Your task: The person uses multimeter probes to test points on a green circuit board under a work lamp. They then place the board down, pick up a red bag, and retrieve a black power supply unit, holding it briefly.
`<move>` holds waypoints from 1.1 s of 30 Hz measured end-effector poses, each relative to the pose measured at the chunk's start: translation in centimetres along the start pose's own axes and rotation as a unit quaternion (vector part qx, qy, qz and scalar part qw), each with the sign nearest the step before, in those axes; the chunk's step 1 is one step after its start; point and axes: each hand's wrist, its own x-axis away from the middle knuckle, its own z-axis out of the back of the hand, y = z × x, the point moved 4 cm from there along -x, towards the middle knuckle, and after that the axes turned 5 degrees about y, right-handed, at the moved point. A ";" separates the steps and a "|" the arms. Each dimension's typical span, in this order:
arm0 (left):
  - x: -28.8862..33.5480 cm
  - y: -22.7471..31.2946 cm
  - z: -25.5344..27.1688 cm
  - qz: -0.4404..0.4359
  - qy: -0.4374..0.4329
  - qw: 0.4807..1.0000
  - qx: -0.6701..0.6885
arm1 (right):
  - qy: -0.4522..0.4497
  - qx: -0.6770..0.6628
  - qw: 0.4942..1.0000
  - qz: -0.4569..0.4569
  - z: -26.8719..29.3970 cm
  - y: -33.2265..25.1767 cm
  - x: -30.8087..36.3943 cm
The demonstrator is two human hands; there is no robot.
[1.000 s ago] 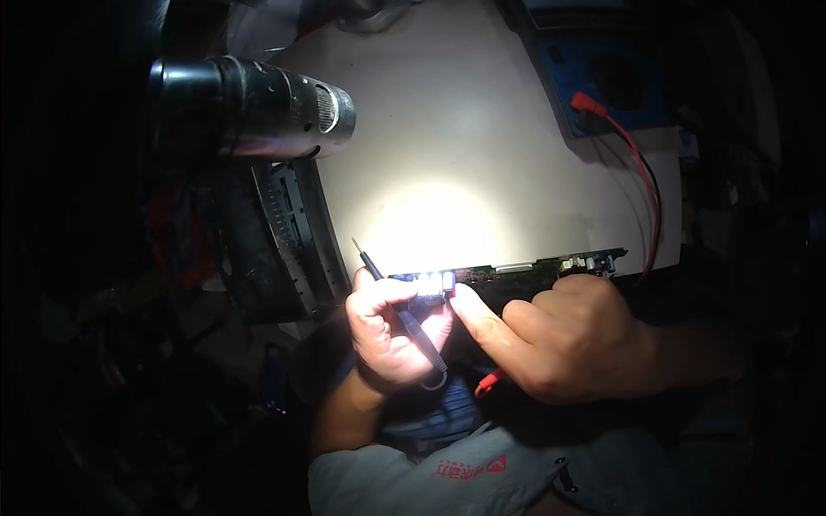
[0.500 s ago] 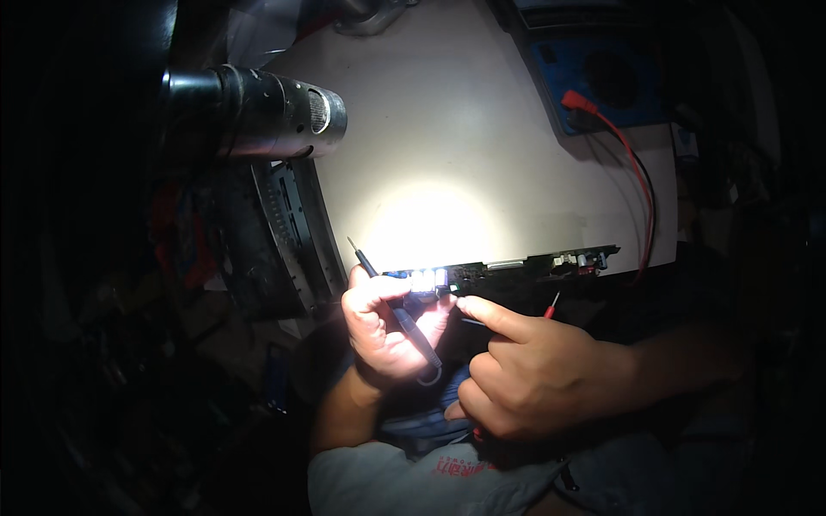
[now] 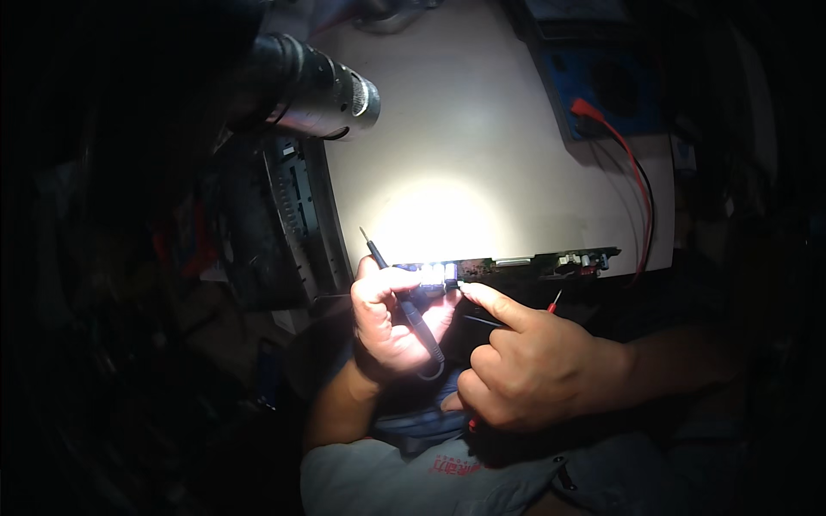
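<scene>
A long, narrow circuit board (image 3: 568, 263) lies at the near edge of the white work surface, tilted so its components face me. My left hand (image 3: 379, 331) grips the board's left end between thumb and fingers. The same hand holds a black test probe (image 3: 418, 325), its metal tip pointing up and left. My right hand (image 3: 555, 370) is closed around a red test probe (image 3: 554, 303), whose tip sticks up behind the knuckles. Its index finger stretches to the board's lower edge, beside the brightly lit components (image 3: 439, 273). Whether the fingertip touches is hard to tell.
A dark cylindrical tool head (image 3: 331, 95) juts in from the upper left. A blue multimeter (image 3: 607, 86) lies at the upper right, with a red lead (image 3: 635, 163) curving down from it. A dark metal casing (image 3: 267, 228) stands left of the white work surface (image 3: 516, 172).
The cylindrical tool head and the casing appear slightly shifted in the picture. My left hand and the board's left end sit a little further right. Right index fingertip is slightly higher, nearer the board.
</scene>
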 end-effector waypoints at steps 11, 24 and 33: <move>0.3 -0.1 0.2 0.022 -0.005 1.000 0.012 | -0.017 0.014 1.000 -0.002 0.4 -0.2 -0.4; 0.2 -0.1 0.2 0.027 -0.009 1.000 0.006 | -0.013 0.019 1.000 -0.002 0.7 0.1 -0.6; 0.2 -0.2 0.1 0.033 -0.009 0.999 0.030 | -0.017 0.029 0.999 -0.003 0.1 0.1 -0.5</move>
